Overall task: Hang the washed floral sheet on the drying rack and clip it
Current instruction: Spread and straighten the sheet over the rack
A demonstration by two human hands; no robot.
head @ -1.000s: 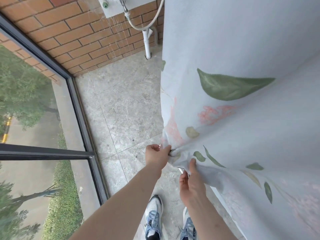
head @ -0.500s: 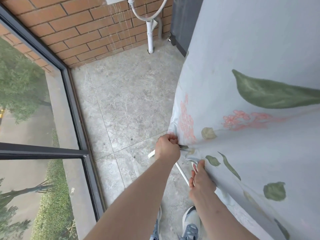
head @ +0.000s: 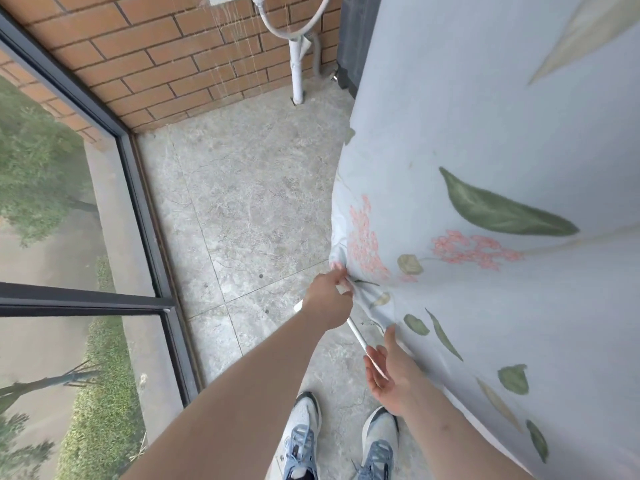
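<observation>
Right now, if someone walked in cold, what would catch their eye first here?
The floral sheet fills the right side, pale blue with green leaves and pink blossoms. At centre, the left hand pinches its lower corner while the right hand is open beside a white rack bar. A brick wall runs along the top, with a dark-framed window at left.

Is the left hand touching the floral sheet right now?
Touching. The head view shows the left hand pinching the floral sheet at its corner edge.
</observation>
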